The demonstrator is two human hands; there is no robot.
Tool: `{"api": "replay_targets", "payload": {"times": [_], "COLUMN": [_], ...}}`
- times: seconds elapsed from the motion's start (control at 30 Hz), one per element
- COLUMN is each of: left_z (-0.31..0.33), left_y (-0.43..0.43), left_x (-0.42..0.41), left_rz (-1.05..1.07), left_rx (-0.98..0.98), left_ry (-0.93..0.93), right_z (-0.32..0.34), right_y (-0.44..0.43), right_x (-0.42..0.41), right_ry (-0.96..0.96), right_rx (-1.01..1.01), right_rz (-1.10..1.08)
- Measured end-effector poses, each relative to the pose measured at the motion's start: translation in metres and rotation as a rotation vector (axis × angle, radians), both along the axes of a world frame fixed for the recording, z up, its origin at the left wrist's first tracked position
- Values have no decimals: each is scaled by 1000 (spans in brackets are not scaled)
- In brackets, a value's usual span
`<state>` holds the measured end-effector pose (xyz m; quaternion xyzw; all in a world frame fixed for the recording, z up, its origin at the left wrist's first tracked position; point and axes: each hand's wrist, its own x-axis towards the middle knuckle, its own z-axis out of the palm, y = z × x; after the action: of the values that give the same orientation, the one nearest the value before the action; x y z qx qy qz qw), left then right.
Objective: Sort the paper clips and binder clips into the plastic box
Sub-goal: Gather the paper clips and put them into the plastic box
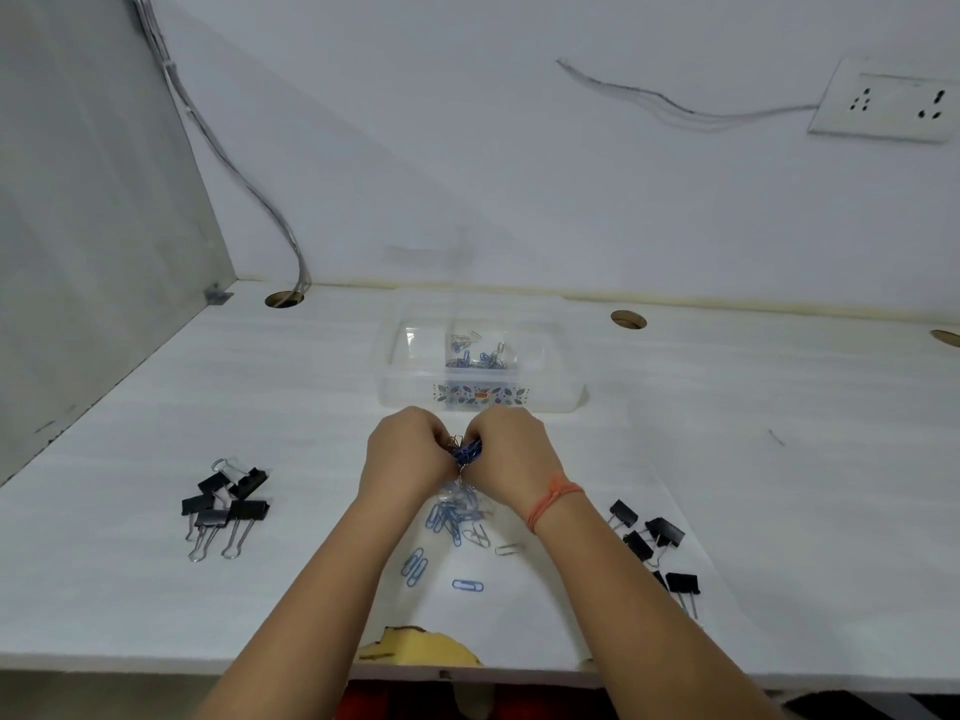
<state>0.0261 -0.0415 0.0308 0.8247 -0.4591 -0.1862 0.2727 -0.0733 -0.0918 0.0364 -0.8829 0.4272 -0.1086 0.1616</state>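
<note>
My left hand point(408, 457) and my right hand point(511, 457) are pressed knuckle to knuckle just in front of the plastic box point(475, 363), both clenched around one tangled clump of blue paper clips point(467, 452) that shows in the gap between my thumbs. A strand of linked clips hangs from that clump down toward the loose pile of paper clips point(457, 517) lying on the white table point(779, 485) between my forearms; most of these lie with their long axes running roughly away from me, slightly fanned. Nearer to me, a pair of blue clips point(414, 565) slants toward the far right, and a single blue clip point(467, 585) lies crosswise, left to right. The box sits with its long side across the table, and a small heap of paper clips point(477, 351) is in its right compartment. Black binder clips point(226, 504) cluster to my left, wire handles pointing toward me; more binder clips point(652, 543) lie to my right. An orange thread point(553, 498) circles my right wrist.
</note>
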Motion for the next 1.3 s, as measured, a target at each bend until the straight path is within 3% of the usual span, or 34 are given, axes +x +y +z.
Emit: {"api": "replay_targets", "payload": {"times": [0.17,0.37,0.43,0.57,0.63,0.83,0.9,0.97,1.07,1.13,1.23,1.3], "left_z": [47,88,79,49,42,44,39,24,-12,-35,-50,-50], "left_y": [-45,-126,-149,-173,-175,-145,-113,-76,-27,-12,5,21], "left_x": [10,38,46,58,60,56,47,37,30,30,23,18], "left_rz": [-37,-22,-21,-140,-137,-17,25,53,66,38,-36,-40], "left_rx": [-127,-179,-131,166,186,-100,-233,-305,-181,-23,41,7], "left_ry": [-135,-83,-67,114,211,177,203,206,37,-76,-28,115], "right_z": [48,86,81,57,46,42,41,26,-19,-46,-63,-65], "right_y": [-42,-120,-142,-163,-168,-150,-126,-95,-47,-29,-11,0], "right_x": [10,40,49,60,59,36,20,7,2,7,8,-2], "right_ry": [-73,-135,-103,88,68,-214,-379,-376,-152,-124,-215,-247], "right_rx": [-112,-99,-5,305,347,179,198,190,218,195,216,230], "right_rz": [-27,-108,-115,-62,-81,-193,-168,-80,72,111,117,132]}}
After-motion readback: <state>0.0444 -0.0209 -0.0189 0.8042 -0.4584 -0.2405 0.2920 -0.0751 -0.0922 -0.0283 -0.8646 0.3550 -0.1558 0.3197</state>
